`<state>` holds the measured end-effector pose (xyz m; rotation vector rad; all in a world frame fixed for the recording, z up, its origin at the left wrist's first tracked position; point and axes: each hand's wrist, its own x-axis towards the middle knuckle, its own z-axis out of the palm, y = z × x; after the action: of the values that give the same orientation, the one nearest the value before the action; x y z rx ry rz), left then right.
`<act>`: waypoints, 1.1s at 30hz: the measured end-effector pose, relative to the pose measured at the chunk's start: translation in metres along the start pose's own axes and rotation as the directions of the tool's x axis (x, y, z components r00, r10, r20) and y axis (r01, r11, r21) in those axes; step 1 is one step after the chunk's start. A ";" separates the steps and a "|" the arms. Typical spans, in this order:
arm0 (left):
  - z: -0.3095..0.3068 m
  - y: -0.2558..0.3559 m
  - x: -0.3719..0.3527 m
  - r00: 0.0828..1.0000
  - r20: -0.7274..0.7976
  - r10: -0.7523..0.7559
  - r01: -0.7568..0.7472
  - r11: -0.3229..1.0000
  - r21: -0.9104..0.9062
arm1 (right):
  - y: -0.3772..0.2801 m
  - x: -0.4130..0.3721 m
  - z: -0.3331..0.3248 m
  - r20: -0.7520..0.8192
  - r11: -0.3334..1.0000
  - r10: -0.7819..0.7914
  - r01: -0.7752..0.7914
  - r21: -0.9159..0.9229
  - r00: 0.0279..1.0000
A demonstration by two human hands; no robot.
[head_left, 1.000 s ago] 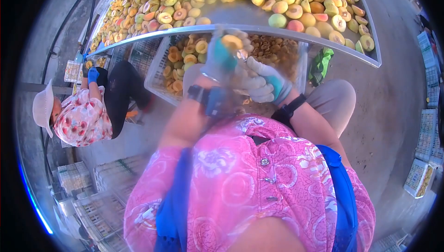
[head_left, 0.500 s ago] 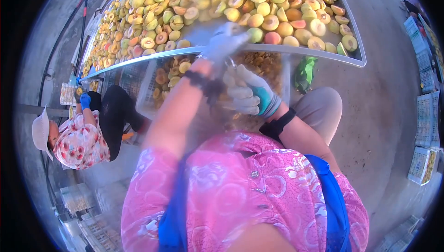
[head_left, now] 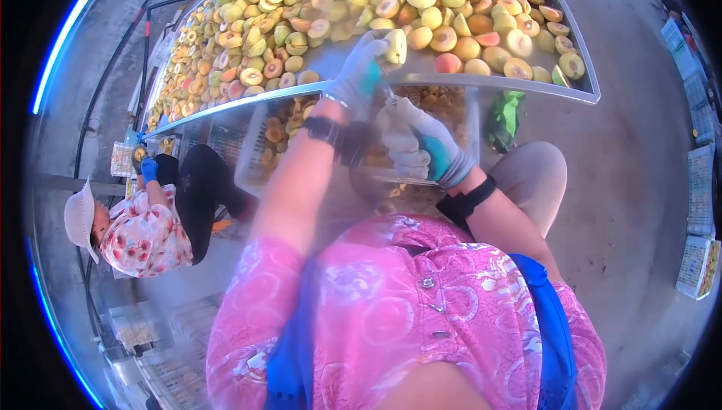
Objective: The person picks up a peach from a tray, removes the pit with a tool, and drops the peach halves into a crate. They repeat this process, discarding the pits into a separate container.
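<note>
My left hand (head_left: 359, 71), in a grey and teal glove, is closed on a cut peach (head_left: 396, 47) just above the table's near rim. The peach's pale flesh faces right. Lower and to the right, my right hand (head_left: 421, 143), gloved alike, is wrapped round a small metal-tipped hand tool (head_left: 389, 94). Its tip points up toward the left hand; the handle is hidden in my fingers. Beyond the hands, many halved and whole peaches (head_left: 444, 37) lie piled on a metal-rimmed table (head_left: 481, 80).
Under the rim stands a pale plastic crate (head_left: 248, 158) with dark fruit pieces in it. A green bag (head_left: 505, 120) hangs or lies right of it. Another person (head_left: 147, 229) in a hat sits at the left, handling fruit. Stacked crates (head_left: 701, 188) line the right side.
My left hand, blurred over the fruit pile before, now holds a cut peach near the tool. The right hand stays closed on the tool. The whole view has shifted slightly.
</note>
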<state>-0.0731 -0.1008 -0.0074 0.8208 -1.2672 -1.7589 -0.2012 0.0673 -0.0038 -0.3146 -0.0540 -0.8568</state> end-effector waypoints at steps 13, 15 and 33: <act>-0.016 -0.024 -0.079 0.997 -0.011 0.078 -0.070 0.815 -0.575 | 0.010 0.017 -0.003 -0.420 0.641 -0.377 -0.095 -0.761 0.826; -0.015 -0.025 -0.083 0.995 -0.006 0.098 -0.086 0.844 -0.529 | 0.008 0.018 0.005 -0.433 0.633 -0.373 -0.117 -0.766 0.821; 0.029 -0.016 -0.108 0.956 -0.242 0.164 -0.242 0.909 -0.339 | 0.031 0.038 -0.034 -0.099 0.287 -0.609 0.102 -0.953 0.787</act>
<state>-0.0509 0.0097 -0.0092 0.6123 -0.8192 -1.6237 -0.1561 0.0485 -0.0373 -1.2233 0.9106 -1.3807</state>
